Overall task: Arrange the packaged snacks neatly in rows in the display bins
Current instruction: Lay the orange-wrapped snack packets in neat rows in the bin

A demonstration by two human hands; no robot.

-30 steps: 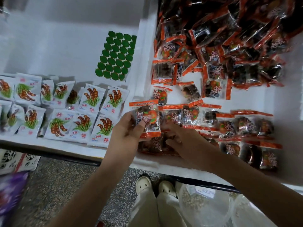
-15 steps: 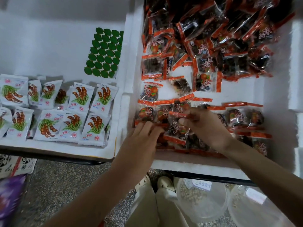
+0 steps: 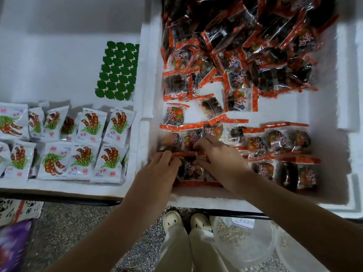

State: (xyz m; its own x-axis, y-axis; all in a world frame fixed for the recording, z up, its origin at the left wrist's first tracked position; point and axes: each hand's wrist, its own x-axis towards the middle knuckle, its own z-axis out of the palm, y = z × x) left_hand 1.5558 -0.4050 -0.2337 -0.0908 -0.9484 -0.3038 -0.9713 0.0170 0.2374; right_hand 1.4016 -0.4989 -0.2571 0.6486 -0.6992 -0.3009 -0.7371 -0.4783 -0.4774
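Snack packet point(image 3: 189, 170), at seven o'clock in the display bin point(image 3: 196, 200), is pinched by the right hand point(image 3: 222, 156) and pressed down by the unclenched left hand point(image 3: 155, 173), so the front row is squared.

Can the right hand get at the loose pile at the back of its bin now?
Probably yes. The right hand is inside the open bin; only flat packets lie before the pile. It must first release the packet it pinches.
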